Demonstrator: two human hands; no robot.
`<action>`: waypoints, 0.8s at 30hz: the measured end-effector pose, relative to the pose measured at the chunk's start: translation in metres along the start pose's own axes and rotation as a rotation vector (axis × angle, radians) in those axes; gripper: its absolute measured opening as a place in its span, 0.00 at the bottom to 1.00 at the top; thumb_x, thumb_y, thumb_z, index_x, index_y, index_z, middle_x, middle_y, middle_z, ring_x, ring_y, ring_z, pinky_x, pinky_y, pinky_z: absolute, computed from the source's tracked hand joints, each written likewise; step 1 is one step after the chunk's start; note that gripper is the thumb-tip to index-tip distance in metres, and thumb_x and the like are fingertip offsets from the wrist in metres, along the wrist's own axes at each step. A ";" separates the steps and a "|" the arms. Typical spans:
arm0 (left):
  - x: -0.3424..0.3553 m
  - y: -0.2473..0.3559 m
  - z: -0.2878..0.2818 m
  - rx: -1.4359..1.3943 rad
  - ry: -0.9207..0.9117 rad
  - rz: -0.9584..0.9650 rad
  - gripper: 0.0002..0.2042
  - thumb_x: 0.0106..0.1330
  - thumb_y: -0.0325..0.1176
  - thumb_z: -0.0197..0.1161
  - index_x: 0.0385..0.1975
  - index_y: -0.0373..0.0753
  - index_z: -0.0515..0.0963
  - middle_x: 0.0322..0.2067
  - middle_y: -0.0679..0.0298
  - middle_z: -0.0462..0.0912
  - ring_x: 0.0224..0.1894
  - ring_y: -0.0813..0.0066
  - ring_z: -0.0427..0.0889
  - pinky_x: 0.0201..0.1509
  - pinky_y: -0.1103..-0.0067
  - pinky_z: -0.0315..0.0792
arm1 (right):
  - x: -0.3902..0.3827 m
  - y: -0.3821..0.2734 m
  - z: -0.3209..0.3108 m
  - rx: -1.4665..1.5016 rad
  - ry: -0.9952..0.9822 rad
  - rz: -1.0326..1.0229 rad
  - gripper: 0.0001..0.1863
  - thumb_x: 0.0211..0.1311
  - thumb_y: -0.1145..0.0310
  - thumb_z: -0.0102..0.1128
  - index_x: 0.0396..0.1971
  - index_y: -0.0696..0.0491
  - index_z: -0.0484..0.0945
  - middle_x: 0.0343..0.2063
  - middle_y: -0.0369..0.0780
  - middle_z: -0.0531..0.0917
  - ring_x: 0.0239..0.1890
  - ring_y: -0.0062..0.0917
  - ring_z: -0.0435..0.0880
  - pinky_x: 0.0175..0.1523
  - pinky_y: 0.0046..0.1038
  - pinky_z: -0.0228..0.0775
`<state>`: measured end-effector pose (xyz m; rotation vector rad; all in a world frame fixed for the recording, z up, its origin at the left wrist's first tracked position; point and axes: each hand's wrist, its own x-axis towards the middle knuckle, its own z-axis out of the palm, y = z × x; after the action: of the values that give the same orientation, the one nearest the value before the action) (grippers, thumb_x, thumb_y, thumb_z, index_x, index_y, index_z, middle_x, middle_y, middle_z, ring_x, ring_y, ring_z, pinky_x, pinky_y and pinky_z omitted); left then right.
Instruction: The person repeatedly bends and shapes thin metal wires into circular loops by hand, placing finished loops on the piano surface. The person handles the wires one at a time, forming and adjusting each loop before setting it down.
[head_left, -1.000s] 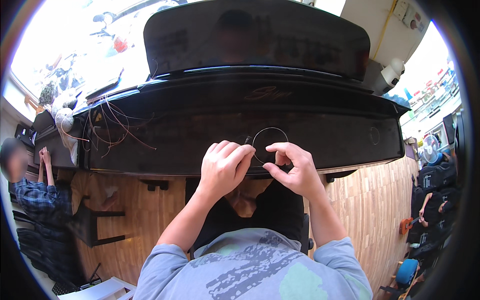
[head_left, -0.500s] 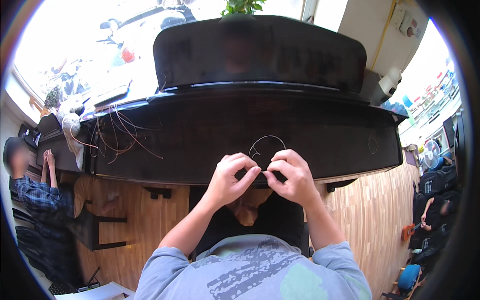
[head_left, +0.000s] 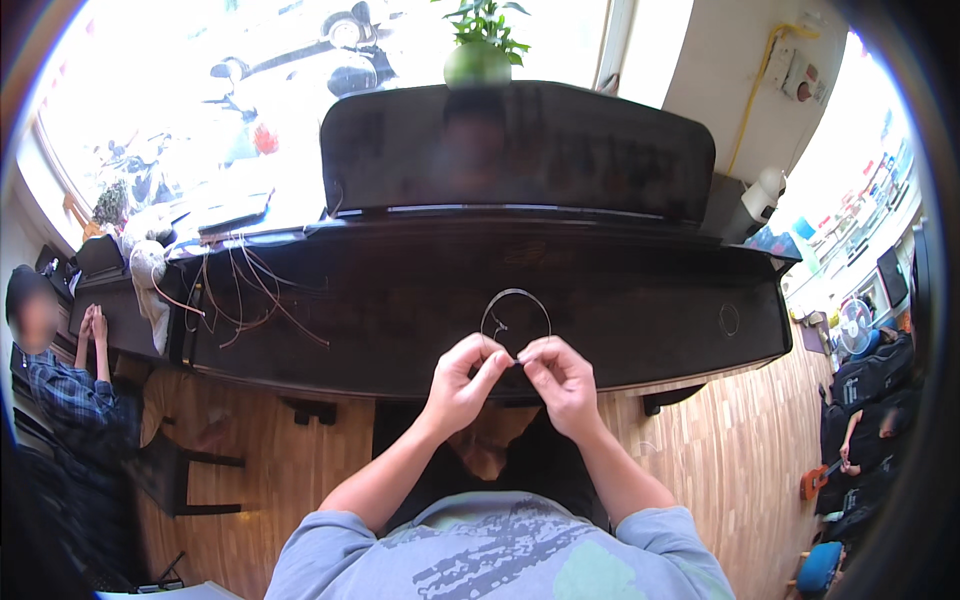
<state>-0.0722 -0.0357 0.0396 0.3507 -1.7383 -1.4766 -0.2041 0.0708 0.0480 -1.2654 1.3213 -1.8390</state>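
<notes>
A thin wire loop (head_left: pixel 517 291) rises from between my hands, in front of a glossy black piano (head_left: pixel 640 310) with its cover down. My left hand (head_left: pixel 465 385) is closed on the wire, thumb and fingers pinched at the loop's bottom. Right beside it, my right hand (head_left: pixel 565 390) pinches the same wire, its fingertips almost touching those of the left. What exactly lies between the fingertips is too small to make out. Several thin loose wires (head_left: pixel 270 295) lie over the piano's left part, and a small coil (head_left: pixel 729 332) is on its right part.
A seated person (head_left: pixel 60 390) is at the far left, hands together. Another person (head_left: pixel 870 430) is at the far right near an orange small guitar (head_left: pixel 812 483). A green plant (head_left: pixel 480 55) stands behind the piano's raised panel (head_left: pixel 600 150), and a white device (head_left: pixel 762 200) at right.
My right hand's fingers have closed onto the wire and both hands have drawn together at the fingertips. The head view has shifted, showing more of the window and plant.
</notes>
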 end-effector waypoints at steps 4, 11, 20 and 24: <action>0.004 0.008 -0.002 -0.164 -0.001 -0.087 0.10 0.71 0.33 0.55 0.29 0.34 0.75 0.26 0.71 0.75 0.31 0.87 0.71 0.37 0.86 0.66 | 0.004 -0.004 -0.007 -0.128 -0.019 -0.046 0.01 0.65 0.79 0.56 0.34 0.59 0.76 0.36 0.40 0.79 0.43 0.22 0.78 0.52 0.23 0.68; 0.004 0.012 -0.005 -0.302 -0.056 -0.143 0.10 0.72 0.34 0.55 0.30 0.35 0.75 0.27 0.71 0.75 0.33 0.87 0.71 0.40 0.85 0.67 | 0.010 -0.010 -0.010 -0.440 0.034 -0.257 0.04 0.59 0.79 0.63 0.34 0.56 0.80 0.33 0.38 0.81 0.37 0.24 0.80 0.43 0.23 0.71; 0.006 0.013 -0.001 -0.054 -0.120 -0.280 0.09 0.72 0.33 0.55 0.33 0.33 0.76 0.28 0.72 0.76 0.32 0.89 0.70 0.38 0.87 0.67 | 0.004 -0.002 0.003 -0.120 0.112 -0.076 0.05 0.61 0.79 0.62 0.37 0.57 0.82 0.34 0.39 0.85 0.36 0.20 0.83 0.43 0.19 0.74; 0.004 0.007 0.002 -0.039 -0.085 -0.243 0.09 0.71 0.34 0.57 0.35 0.33 0.78 0.27 0.71 0.77 0.28 0.89 0.68 0.31 0.86 0.65 | -0.002 -0.002 0.009 -0.005 0.123 -0.047 0.07 0.62 0.80 0.59 0.39 0.59 0.82 0.37 0.39 0.85 0.38 0.18 0.83 0.45 0.18 0.74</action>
<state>-0.0743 -0.0353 0.0478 0.4997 -1.7793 -1.7181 -0.1954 0.0696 0.0499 -1.2125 1.3718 -1.9745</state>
